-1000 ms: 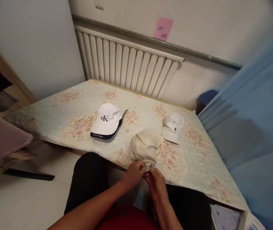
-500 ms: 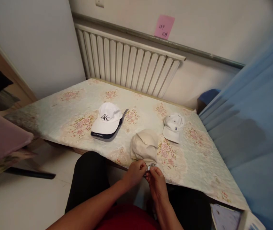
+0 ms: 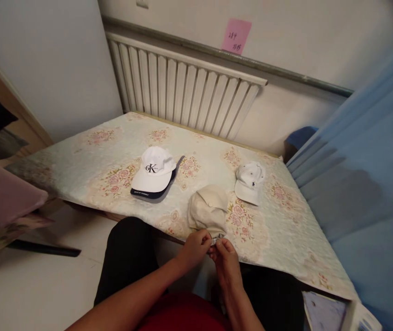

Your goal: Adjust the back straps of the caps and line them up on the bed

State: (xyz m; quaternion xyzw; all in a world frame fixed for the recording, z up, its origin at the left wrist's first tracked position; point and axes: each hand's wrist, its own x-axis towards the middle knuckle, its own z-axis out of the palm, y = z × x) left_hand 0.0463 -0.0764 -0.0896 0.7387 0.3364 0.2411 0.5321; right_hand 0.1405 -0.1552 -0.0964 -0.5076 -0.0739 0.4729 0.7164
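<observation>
1. Fingers (image 3: 206,238) of left hand (image 3: 193,251) closed, pinching the back strap of the beige cap (image 3: 208,209); thumb and forefinger meet on it
2. Right hand (image 3: 227,259) fingers also closed, gripping the small metal buckle (image 3: 216,239) of the same strap; both hands touch each other
3. Beige cap lies on the desk (image 3: 89,161) at its near edge, crown down toward the far side, strap end lifted off the edge
4. White cap with dark logo (image 3: 153,172) left of it, well apart; small white cap (image 3: 250,181) just right and behind
5. Radiator (image 3: 182,92) behind the desk; blue curtain (image 3: 365,184) right
</observation>
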